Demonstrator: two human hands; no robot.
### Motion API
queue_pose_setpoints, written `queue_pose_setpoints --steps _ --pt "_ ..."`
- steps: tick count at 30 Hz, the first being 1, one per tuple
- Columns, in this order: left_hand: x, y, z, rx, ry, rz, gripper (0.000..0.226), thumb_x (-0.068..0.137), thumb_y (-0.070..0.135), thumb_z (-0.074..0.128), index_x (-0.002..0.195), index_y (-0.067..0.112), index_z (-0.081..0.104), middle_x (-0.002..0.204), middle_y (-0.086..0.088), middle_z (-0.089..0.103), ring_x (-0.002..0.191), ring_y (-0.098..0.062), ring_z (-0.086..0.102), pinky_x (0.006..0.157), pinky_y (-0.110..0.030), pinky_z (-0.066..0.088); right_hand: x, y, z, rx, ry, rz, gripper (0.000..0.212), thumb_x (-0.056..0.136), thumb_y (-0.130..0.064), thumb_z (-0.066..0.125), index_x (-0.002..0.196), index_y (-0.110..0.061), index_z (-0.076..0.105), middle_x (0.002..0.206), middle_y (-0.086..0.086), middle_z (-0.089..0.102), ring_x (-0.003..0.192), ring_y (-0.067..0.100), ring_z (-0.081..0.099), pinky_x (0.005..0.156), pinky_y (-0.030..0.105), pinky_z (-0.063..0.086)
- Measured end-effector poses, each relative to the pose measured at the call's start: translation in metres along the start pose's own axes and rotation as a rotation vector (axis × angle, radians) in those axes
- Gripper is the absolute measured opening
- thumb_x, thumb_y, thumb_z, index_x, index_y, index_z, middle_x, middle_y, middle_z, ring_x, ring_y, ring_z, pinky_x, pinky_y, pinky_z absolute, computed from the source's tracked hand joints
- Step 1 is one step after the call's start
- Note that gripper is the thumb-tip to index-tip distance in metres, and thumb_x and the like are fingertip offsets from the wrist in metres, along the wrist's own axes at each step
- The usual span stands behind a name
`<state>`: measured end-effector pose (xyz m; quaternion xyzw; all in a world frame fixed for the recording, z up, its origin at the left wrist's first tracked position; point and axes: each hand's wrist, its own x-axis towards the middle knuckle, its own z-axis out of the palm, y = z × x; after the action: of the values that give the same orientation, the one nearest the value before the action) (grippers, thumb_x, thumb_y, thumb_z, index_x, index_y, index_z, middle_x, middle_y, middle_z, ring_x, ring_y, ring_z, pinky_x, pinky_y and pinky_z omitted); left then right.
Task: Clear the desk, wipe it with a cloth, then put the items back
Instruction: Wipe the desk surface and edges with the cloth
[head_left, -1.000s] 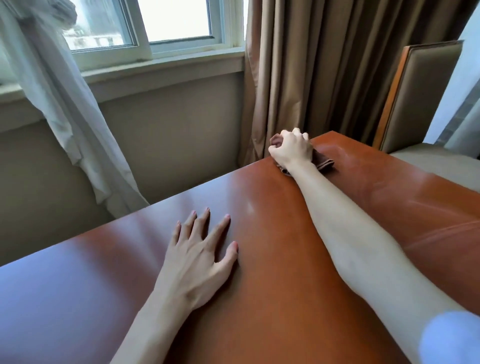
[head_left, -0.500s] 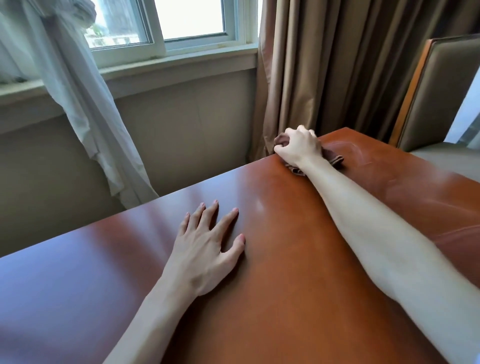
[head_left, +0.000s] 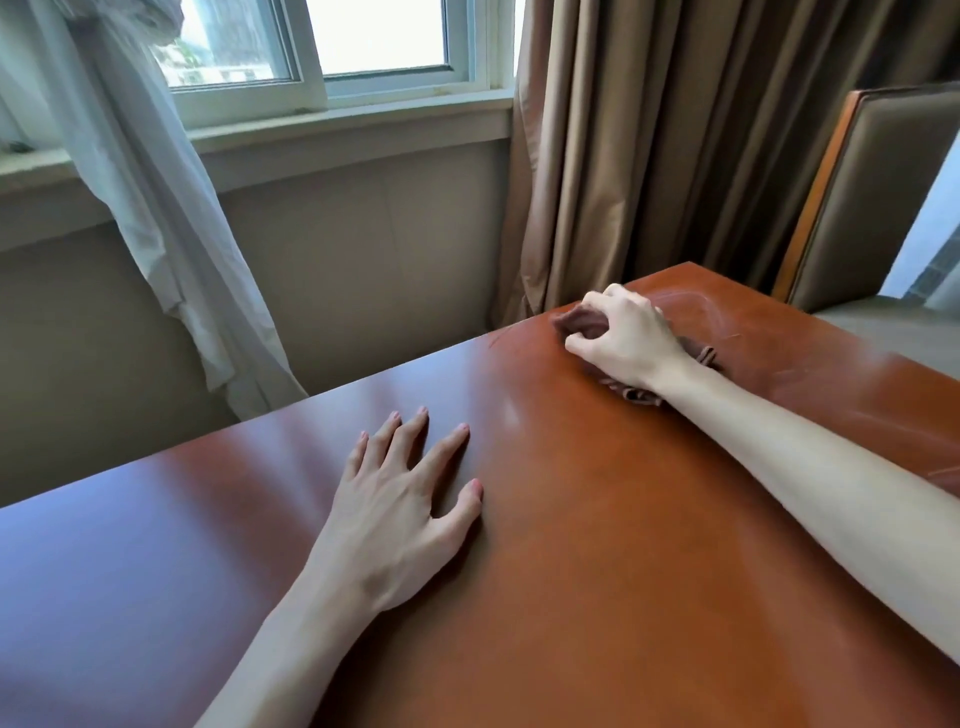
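Under the curled fingers (head_left: 584, 347) of the right hand (head_left: 631, 340): brown cloth (head_left: 582, 321), bunched, gripped, pressed onto the desk (head_left: 597, 545) near its far corner. Nearer in, well apart: left hand (head_left: 400, 512), flat, fingers spread. Unwiped desk toward it.

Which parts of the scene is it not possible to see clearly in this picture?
- Cloth, head view: mostly covered by the right hand gripping it; its full shape is hidden.
- Desk: cut off by the bottom, left and right edges.
- Chair: cut off by the right edge.
- Left hand: its palm lies flat on the desk, unseen.
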<state>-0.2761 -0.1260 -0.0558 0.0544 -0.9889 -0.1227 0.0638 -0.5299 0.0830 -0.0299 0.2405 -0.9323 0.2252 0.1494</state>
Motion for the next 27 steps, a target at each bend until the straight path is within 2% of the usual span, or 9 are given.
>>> queue_pose_setpoints --steps 3,5,9,13,15,18,23,25,27 --pt "-0.001 0.002 -0.003 -0.001 -0.012 -0.007 0.073 0.084 0.074 0.007 0.154 0.054 0.011 0.167 0.012 0.003 0.153 -0.011 -0.008 0.125 -0.037 -0.005 0.046 -0.008 0.025 -0.052 0.084 0.169 0.031 0.081 -0.043 0.065 0.104 -0.023 0.071 0.106 0.009 0.059 0.108 0.038 0.058 0.087 0.038 0.047" --pt "-0.001 0.002 -0.003 -0.001 -0.017 -0.008 0.073 0.084 0.074 0.007 0.154 0.054 0.011 0.167 0.011 0.003 0.153 -0.012 -0.007 0.125 -0.037 -0.005 0.050 -0.038 0.038 -0.060 0.073 0.186 0.032 0.081 -0.041 0.064 0.106 -0.022 0.071 0.109 0.011 0.059 0.110 0.040 0.056 0.088 0.038 0.047" --pt "-0.002 0.005 -0.003 -0.001 -0.028 -0.001 0.075 0.084 0.073 0.007 0.155 0.051 0.015 0.168 0.007 0.007 0.154 -0.015 -0.003 0.125 -0.037 -0.005 -0.003 -0.100 0.035 0.044 -0.090 -0.053 0.025 0.079 -0.043 0.065 0.096 -0.025 0.067 0.099 0.001 0.057 0.102 0.030 0.057 0.084 0.037 0.051" --pt "0.000 0.001 0.001 0.011 -0.030 -0.005 0.073 0.085 0.073 0.008 0.155 0.052 0.012 0.168 0.007 0.006 0.154 -0.014 -0.004 0.125 -0.037 -0.004 -0.074 -0.073 -0.001 0.106 -0.171 -0.230 0.027 0.077 -0.046 0.067 0.097 -0.027 0.067 0.099 -0.007 0.058 0.094 0.017 0.055 0.078 0.032 0.047" --pt "0.001 0.000 0.003 0.022 -0.025 0.003 0.072 0.086 0.073 0.009 0.155 0.052 0.012 0.168 0.008 0.006 0.154 -0.014 -0.003 0.125 -0.037 -0.003 -0.074 -0.041 -0.012 0.080 -0.118 -0.175 0.028 0.078 -0.046 0.067 0.100 -0.029 0.069 0.100 -0.006 0.059 0.093 0.017 0.055 0.078 0.032 0.046" --pt "0.002 -0.003 0.002 0.017 -0.031 -0.005 0.072 0.085 0.074 0.008 0.154 0.053 0.012 0.167 0.009 0.006 0.153 -0.013 -0.004 0.125 -0.037 -0.002 -0.021 0.000 -0.009 0.009 0.014 0.024 0.030 0.077 -0.048 0.064 0.099 -0.028 0.070 0.098 0.000 0.059 0.099 0.027 0.060 0.083 0.037 0.051" --pt "0.001 0.000 0.000 0.011 -0.026 -0.011 0.073 0.085 0.074 0.007 0.154 0.052 0.015 0.167 0.007 0.010 0.154 -0.015 0.000 0.125 -0.038 0.001 0.038 0.008 0.007 -0.038 0.083 0.306 0.030 0.083 -0.041 0.064 0.104 -0.020 0.069 0.115 0.012 0.059 0.116 0.039 0.054 0.093 0.040 0.046" --pt "0.000 0.001 -0.002 0.024 -0.056 0.000 0.074 0.084 0.074 0.006 0.154 0.052 0.016 0.167 0.006 0.011 0.154 -0.017 0.001 0.125 -0.039 0.002 0.018 -0.004 0.003 -0.069 0.051 0.294 0.031 0.083 -0.041 0.062 0.105 -0.020 0.068 0.113 0.011 0.057 0.113 0.038 0.053 0.091 0.040 0.046" --pt "0.000 0.002 -0.004 0.022 -0.055 -0.014 0.077 0.082 0.074 0.005 0.154 0.050 0.019 0.167 0.004 0.012 0.154 -0.018 0.002 0.124 -0.040 0.003 -0.024 -0.022 -0.005 -0.052 0.002 0.189 0.031 0.083 -0.044 0.061 0.104 -0.023 0.068 0.108 0.007 0.056 0.109 0.035 0.054 0.088 0.040 0.049"
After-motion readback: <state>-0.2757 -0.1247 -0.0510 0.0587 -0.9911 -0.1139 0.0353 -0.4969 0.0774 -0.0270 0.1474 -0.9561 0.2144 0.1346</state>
